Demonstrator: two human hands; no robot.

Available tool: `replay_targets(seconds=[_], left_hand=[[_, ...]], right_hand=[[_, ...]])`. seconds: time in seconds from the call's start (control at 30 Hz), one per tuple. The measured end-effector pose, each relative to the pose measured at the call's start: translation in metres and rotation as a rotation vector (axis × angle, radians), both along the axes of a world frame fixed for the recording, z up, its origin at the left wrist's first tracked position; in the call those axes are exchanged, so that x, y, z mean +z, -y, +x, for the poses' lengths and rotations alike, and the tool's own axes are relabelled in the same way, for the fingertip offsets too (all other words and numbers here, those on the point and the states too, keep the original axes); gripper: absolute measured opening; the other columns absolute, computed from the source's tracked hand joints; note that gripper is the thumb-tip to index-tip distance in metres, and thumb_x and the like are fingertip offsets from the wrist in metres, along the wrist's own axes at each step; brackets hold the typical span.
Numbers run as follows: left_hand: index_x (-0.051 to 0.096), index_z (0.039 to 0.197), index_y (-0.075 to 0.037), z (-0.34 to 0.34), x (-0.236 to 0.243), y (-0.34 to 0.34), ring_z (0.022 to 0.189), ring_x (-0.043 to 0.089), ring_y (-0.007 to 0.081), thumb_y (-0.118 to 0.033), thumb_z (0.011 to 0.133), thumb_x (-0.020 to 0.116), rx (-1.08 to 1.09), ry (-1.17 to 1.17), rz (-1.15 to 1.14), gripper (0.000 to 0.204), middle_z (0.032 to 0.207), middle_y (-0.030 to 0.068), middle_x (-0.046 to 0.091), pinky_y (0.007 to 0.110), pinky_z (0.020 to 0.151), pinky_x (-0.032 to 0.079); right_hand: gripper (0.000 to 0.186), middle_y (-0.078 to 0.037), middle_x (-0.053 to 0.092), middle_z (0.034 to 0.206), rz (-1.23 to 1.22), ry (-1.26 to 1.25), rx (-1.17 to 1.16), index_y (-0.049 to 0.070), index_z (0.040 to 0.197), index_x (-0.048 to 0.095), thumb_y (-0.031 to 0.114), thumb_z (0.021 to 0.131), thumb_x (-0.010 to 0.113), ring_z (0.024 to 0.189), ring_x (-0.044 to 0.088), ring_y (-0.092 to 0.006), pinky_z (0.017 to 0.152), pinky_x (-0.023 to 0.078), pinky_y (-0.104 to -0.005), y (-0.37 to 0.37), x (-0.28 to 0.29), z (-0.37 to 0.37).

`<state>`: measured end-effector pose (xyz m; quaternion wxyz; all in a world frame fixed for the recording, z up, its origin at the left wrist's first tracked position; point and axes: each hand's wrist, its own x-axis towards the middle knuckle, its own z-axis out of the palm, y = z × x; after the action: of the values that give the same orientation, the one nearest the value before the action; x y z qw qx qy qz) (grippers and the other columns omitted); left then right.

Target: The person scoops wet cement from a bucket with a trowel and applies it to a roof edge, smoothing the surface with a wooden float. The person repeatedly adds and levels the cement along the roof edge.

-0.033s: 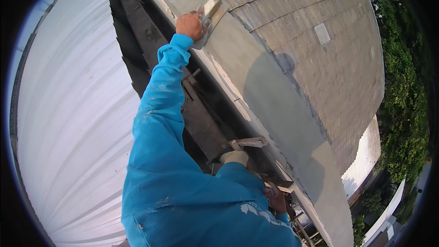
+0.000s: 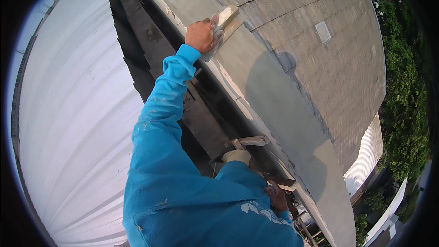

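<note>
My left hand (image 2: 201, 35), reaching up from a blue sleeve, is closed on a float with a pale wooden handle (image 2: 227, 15). The float lies on the smooth grey mortar band (image 2: 279, 100) along the roof edge. Low on the right, my right hand (image 2: 276, 196) is partly hidden behind blue clothing, its fingers closed beside a dark flat piece (image 2: 279, 179) with a pale edge; what it grips is unclear. A beige rounded shape (image 2: 237, 156) shows between the blue cloth and a wooden batten (image 2: 252, 141); I cannot tell what it is.
A tiled roof (image 2: 320, 64) rises on the right, with trees (image 2: 393, 87) beyond. A white ribbed metal roof (image 2: 68, 123) fills the left. A dark gap holds a long board (image 2: 201, 128) beside the roof edge. Poles (image 2: 308, 233) show at lower right.
My left hand and the float have moved right and slightly down along the mortar band, toward me. My right hand stays at about the same place.
</note>
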<state>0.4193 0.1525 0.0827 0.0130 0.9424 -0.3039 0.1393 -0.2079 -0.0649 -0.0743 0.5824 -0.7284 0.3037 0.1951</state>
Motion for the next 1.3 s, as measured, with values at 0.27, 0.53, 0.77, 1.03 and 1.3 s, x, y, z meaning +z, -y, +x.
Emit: replay_targets(seconds=[0.27, 0.53, 0.77, 1.03, 1.3], left_hand=[[0.049, 0.141, -0.008, -0.046, 0.008, -0.026, 0.078, 0.069, 0.0336, -0.043, 0.092, 0.060, 0.156, -0.014, -0.007, 0.062, 0.095, 0.0141, 0.067, 0.046, 0.067, 0.056], [0.049, 0.141, -0.005, -0.190, 0.013, 0.068, 0.084, 0.065, 0.0336, -0.033, 0.087, 0.066, -0.354, -0.150, -0.098, 0.063, 0.090, 0.0149, 0.063, 0.043, 0.069, 0.055], [0.051, 0.139, -0.005, -0.076, 0.010, 0.024, 0.080, 0.067, 0.0344, -0.039, 0.092, 0.059, 0.054, -0.007, -0.008, 0.059, 0.095, 0.0165, 0.066, 0.044, 0.069, 0.055], [0.050, 0.141, -0.007, -0.247, 0.019, 0.063, 0.078, 0.066, 0.0338, -0.033, 0.088, 0.066, -0.302, -0.138, -0.113, 0.061, 0.094, 0.0150, 0.063, 0.044, 0.066, 0.054], [0.049, 0.139, -0.004, -0.277, 0.004, 0.138, 0.073, 0.065, 0.0343, -0.031, 0.085, 0.068, -0.374, -0.078, -0.183, 0.063, 0.087, 0.0141, 0.062, 0.044, 0.063, 0.052]], right_hand=[[0.046, -0.014, 0.073, 0.090, 0.010, 0.039, -0.260, -0.001, 0.133, 0.055, 0.016, 0.092, 0.061, 0.077, 0.070, -0.0184, 0.074, 0.054, -0.0310, 0.005, 0.009, -0.016], [0.046, -0.015, 0.073, 0.096, -0.075, 0.056, -0.136, 0.005, 0.139, 0.052, 0.016, 0.095, 0.060, 0.080, 0.071, -0.0206, 0.076, 0.055, -0.0330, 0.001, 0.016, -0.002], [0.043, -0.016, 0.072, 0.097, -0.041, 0.053, -0.336, -0.002, 0.136, 0.052, 0.011, 0.096, 0.054, 0.079, 0.068, -0.0173, 0.074, 0.054, -0.0326, 0.001, 0.013, -0.045], [0.041, -0.015, 0.072, 0.096, -0.160, 0.155, -0.270, 0.000, 0.135, 0.053, 0.003, 0.095, 0.051, 0.077, 0.067, -0.0164, 0.073, 0.054, -0.0310, -0.001, 0.013, -0.032], [0.043, -0.013, 0.071, 0.094, -0.151, 0.176, -0.424, 0.000, 0.132, 0.056, 0.010, 0.091, 0.061, 0.081, 0.068, -0.0146, 0.074, 0.055, -0.0317, 0.001, -0.007, -0.066]])
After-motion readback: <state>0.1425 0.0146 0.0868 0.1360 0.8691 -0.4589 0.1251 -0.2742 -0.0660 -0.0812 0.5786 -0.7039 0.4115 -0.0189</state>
